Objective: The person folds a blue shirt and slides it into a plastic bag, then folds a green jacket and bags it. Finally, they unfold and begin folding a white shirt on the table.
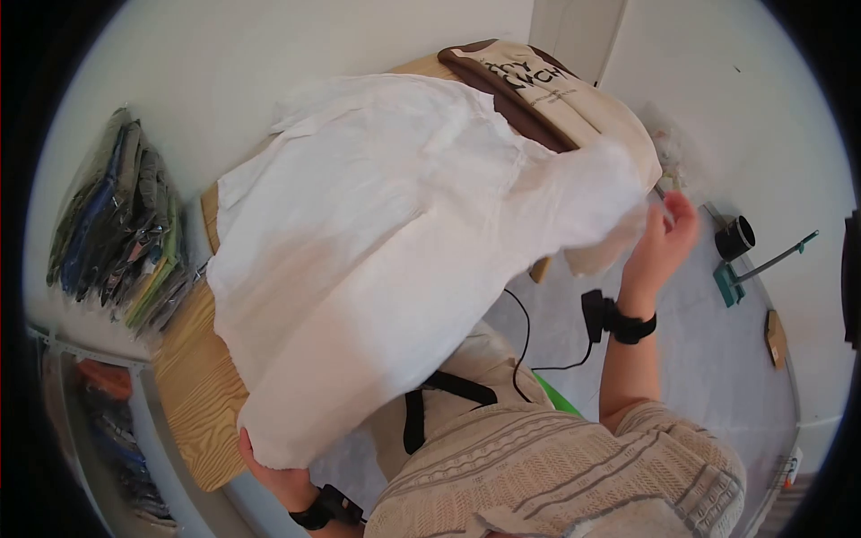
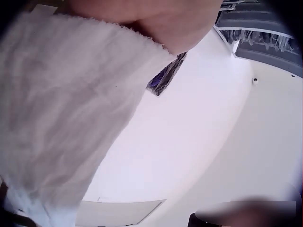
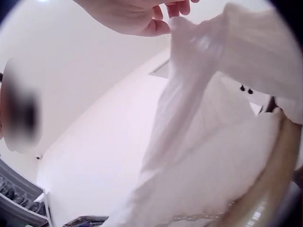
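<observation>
A large white shirt (image 1: 359,215) lies spread over a wooden table, its near part hanging out toward the person's body. My left hand (image 1: 278,480) grips its near left end; the thumb shows at the edge and the other fingers are hidden. In the left wrist view, the cloth (image 2: 71,104) hangs from that hand with a frayed edge. My right hand (image 1: 659,247) is raised beside the shirt's blurred right end, fingers loosely bent. In the right wrist view its fingertips (image 3: 158,28) are right at a corner of the lifted cloth (image 3: 189,71).
The wooden table (image 1: 193,394) shows at the left. A brown and cream printed garment (image 1: 556,90) lies at its far right. Bagged clothes (image 1: 117,224) stand against the wall, above a shelf (image 1: 161,430). A black cable (image 1: 525,332) hangs by the body; a green-handled tool (image 1: 731,282) stands on the floor.
</observation>
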Motion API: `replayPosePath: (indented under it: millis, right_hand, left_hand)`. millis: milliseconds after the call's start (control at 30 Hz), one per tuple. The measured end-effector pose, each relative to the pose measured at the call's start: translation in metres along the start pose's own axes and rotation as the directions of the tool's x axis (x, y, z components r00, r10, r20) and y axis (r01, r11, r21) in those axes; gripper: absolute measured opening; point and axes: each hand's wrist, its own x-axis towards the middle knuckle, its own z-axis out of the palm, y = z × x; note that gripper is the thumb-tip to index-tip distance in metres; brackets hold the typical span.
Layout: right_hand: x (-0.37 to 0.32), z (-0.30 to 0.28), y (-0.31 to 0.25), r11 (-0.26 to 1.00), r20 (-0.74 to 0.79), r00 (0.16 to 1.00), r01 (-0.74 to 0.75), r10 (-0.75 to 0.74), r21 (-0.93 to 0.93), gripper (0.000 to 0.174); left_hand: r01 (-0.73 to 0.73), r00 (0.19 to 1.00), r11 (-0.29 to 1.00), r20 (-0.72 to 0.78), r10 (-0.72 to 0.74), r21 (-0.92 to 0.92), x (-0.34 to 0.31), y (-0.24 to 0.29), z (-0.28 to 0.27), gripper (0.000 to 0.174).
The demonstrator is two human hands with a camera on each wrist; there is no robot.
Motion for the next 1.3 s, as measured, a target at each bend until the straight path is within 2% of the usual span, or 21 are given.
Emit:
replayPosePath:
  millis: [33,67,133,267,367,433,467,533,567,600,667,733,767,800,833,967,1000,1067,1133,1233,1300]
  right_hand:
    - [-0.005,-0.009,0.017,0.998,0.126,0.992,0.004,0.004,-0.062,0.024]
    - [-0.01,-0.012,0.03,0.998,0.128,0.992,0.006,0.002,-0.066,0.024]
    - [-0.02,-0.014,0.05,0.981,0.597,0.786,0.194,-0.157,0.003,0.029]
    - [-0.024,0.012,0.078,0.985,0.636,0.771,0.135,-0.033,-0.112,0.04]
    - [-0.028,0.023,0.109,0.936,0.529,0.847,0.229,-0.056,-0.268,0.05]
    - [-0.04,0.029,0.121,0.955,0.312,0.947,0.026,0.071,-0.295,0.054]
    - [-0.046,0.028,0.135,0.956,0.322,0.944,0.031,0.068,-0.292,0.054]
    - [-0.061,0.017,0.156,0.869,0.439,0.801,-0.487,0.406,0.085,0.061]
    - [-0.069,0.012,0.16,0.786,0.575,0.722,-0.583,0.385,0.207,0.062]
    - [-0.073,0.007,0.159,0.785,0.59,0.712,-0.586,0.38,0.202,0.062]
    - [-0.08,0.001,0.158,0.768,0.734,0.566,-0.634,0.375,0.096,0.06]
    - [-0.074,-0.006,0.175,0.707,0.8,0.497,-0.695,0.338,0.132,0.06]
    - [-0.065,-0.013,0.188,0.655,0.869,0.294,-0.755,0.398,-0.045,0.06]
    - [-0.063,-0.016,0.196,0.593,0.893,0.075,-0.772,0.444,-0.23,0.06]
    - [-0.06,-0.019,0.182,0.629,0.878,0.153,-0.753,0.453,-0.193,0.058]
    - [-0.025,-0.037,0.174,0.479,0.927,0.251,-0.873,0.28,0.091,0.055]
    - [-0.007,-0.049,0.198,0.419,0.916,0.267,-0.899,0.299,0.126,0.054]
    - [0.007,-0.055,0.207,0.355,0.907,0.268,-0.923,0.324,0.147,0.053]
    - [0.021,-0.05,0.16,0.188,0.893,0.295,-0.952,0.341,0.242,0.046]
    - [0.021,-0.036,0.148,0.15,0.876,0.235,-0.971,0.42,0.188,0.042]
    - [0.018,-0.031,0.149,0.15,0.884,0.201,-0.977,0.423,0.15,0.041]
  left_hand:
    - [0.156,0.987,0.967,0.058,-0.147,-0.203,-0.001,0.002,0.001,0.049]
    - [0.161,0.987,0.966,0.057,-0.152,-0.204,-0.004,0.002,0.001,0.049]
    - [0.099,0.994,0.994,-0.033,-0.1,-0.039,-0.013,0.002,0.0,0.047]
    - [0.219,0.976,0.962,0.023,-0.218,-0.163,-0.02,0.009,-0.006,0.047]
    - [0.26,0.965,0.95,0.057,-0.254,-0.17,-0.028,0.008,-0.014,0.047]
    - [0.304,0.952,0.948,0.009,-0.305,-0.096,-0.036,0.005,-0.012,0.047]
    - [0.304,0.952,0.947,-0.001,-0.305,-0.101,-0.04,0.003,-0.011,0.047]
    - [0.337,0.941,0.935,0.015,-0.337,-0.113,-0.046,-0.001,-0.008,0.049]
    - [0.335,0.941,0.934,-0.002,-0.338,-0.121,-0.05,-0.003,-0.004,0.049]
    - [0.33,0.943,0.936,0.012,-0.331,-0.125,-0.054,-0.003,0.003,0.05]
    - [0.324,0.945,0.937,0.009,-0.326,-0.13,-0.063,-0.006,-0.001,0.052]
    - [0.338,0.932,0.938,0.169,-0.322,-0.077,-0.071,-0.016,-0.016,0.053]
    - [0.339,0.934,0.938,0.149,-0.325,-0.077,-0.073,-0.019,-0.023,0.053]
    - [0.314,0.883,0.919,0.283,-0.375,0.239,-0.072,-0.02,-0.03,0.054]
    - [0.22,0.801,0.822,0.384,-0.459,0.525,-0.073,-0.02,-0.033,0.056]
    - [0.263,0.877,0.691,0.131,-0.462,0.673,-0.074,-0.03,-0.022,0.05]
    - [0.275,0.881,0.688,0.109,-0.459,0.671,-0.075,-0.03,-0.024,0.05]
    - [0.302,0.95,0.938,0.032,-0.311,0.168,-0.074,-0.028,-0.026,0.043]
    - [0.296,0.955,0.936,-0.033,-0.295,0.188,-0.073,-0.02,-0.019,0.039]
    - [0.359,0.927,0.901,0.022,-0.376,0.245,-0.077,-0.022,-0.028,0.047]
    - [0.48,0.811,0.82,0.198,-0.55,0.311,-0.085,-0.03,-0.038,0.055]
